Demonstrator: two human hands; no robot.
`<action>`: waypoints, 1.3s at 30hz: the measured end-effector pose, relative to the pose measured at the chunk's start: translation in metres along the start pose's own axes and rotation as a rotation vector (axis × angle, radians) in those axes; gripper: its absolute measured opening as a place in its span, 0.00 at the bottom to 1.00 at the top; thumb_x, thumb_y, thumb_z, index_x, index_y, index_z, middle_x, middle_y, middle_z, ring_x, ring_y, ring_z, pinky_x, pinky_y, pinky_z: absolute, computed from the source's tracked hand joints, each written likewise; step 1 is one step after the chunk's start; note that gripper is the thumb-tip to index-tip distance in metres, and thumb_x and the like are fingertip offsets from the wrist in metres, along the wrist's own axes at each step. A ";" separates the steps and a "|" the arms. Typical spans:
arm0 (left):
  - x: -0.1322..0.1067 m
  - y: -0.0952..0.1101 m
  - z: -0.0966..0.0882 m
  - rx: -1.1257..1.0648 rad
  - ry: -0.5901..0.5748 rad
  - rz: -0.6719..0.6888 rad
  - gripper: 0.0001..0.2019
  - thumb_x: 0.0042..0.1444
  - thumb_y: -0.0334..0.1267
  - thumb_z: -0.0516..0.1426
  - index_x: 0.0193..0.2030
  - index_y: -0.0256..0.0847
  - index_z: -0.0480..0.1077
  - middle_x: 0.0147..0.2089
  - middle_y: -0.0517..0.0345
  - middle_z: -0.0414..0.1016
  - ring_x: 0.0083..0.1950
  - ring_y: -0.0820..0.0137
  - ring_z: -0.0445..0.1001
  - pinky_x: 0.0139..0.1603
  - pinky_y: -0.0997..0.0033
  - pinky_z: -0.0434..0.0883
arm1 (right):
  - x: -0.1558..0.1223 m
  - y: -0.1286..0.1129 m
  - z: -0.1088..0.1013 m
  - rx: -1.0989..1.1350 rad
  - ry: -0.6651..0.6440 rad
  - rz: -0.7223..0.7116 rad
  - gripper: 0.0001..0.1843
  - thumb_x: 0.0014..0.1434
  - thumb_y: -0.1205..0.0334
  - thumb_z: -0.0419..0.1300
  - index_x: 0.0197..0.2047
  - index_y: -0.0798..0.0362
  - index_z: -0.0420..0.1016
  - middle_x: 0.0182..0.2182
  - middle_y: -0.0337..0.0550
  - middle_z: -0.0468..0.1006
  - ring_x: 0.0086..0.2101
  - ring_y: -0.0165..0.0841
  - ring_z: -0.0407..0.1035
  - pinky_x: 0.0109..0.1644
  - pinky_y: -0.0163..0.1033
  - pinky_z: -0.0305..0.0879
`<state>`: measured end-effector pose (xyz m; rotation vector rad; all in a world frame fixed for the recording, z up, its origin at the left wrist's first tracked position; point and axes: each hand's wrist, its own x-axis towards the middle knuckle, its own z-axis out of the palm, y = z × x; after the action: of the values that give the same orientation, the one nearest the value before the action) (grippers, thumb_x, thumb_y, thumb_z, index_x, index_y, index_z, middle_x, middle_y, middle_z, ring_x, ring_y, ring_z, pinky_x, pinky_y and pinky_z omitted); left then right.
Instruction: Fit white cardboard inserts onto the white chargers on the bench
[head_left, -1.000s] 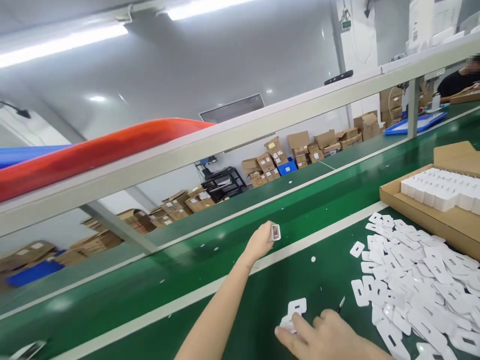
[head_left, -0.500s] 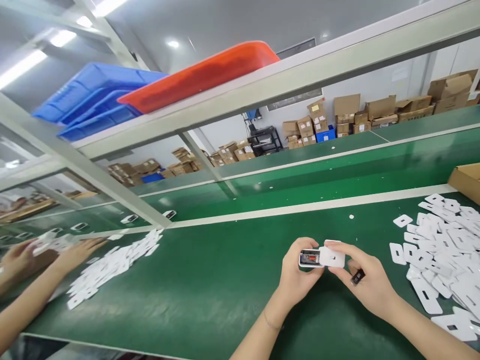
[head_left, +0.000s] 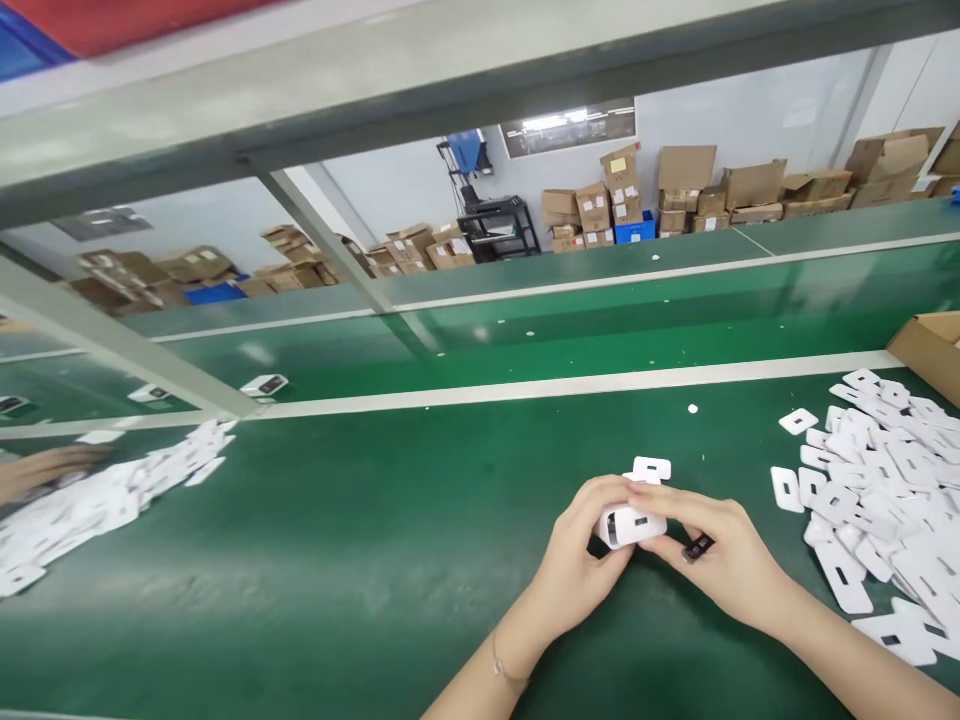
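Both my hands meet over the green bench [head_left: 390,540]. My left hand [head_left: 581,555] is closed around a small white charger block [head_left: 628,524]. My right hand [head_left: 716,560] pinches a white slotted card against the front of that block, and a small dark tool [head_left: 697,548] sticks out between its fingers. A second white card [head_left: 651,467] lies on the bench just behind the block. A big heap of the same white slotted cards [head_left: 877,480] lies to the right of my hands.
A cardboard box [head_left: 930,350] stands at the far right edge. Another person's hand [head_left: 37,470] works at a pile of white cards [head_left: 97,500] on the left. White chargers [head_left: 264,384] lie on the conveyor belt behind the white line. A metal shelf frame [head_left: 330,250] crosses overhead.
My left hand came back from the belt with the white block and joined my right hand. The card now sits flat on the block's face. The view dropped lower.
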<state>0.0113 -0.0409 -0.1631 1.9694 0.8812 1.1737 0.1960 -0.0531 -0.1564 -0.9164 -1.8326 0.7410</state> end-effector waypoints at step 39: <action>0.006 0.014 0.001 -0.537 0.012 -0.350 0.20 0.52 0.36 0.65 0.52 0.52 0.71 0.50 0.55 0.64 0.50 0.66 0.69 0.44 0.73 0.74 | 0.008 -0.016 -0.019 0.288 -0.169 0.376 0.22 0.63 0.51 0.56 0.60 0.39 0.65 0.58 0.46 0.64 0.21 0.21 0.56 0.24 0.32 0.63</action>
<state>0.0172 -0.0434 -0.1492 1.3190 0.7754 1.0760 0.2066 -0.0529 -0.1323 -1.0417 -1.6539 1.3142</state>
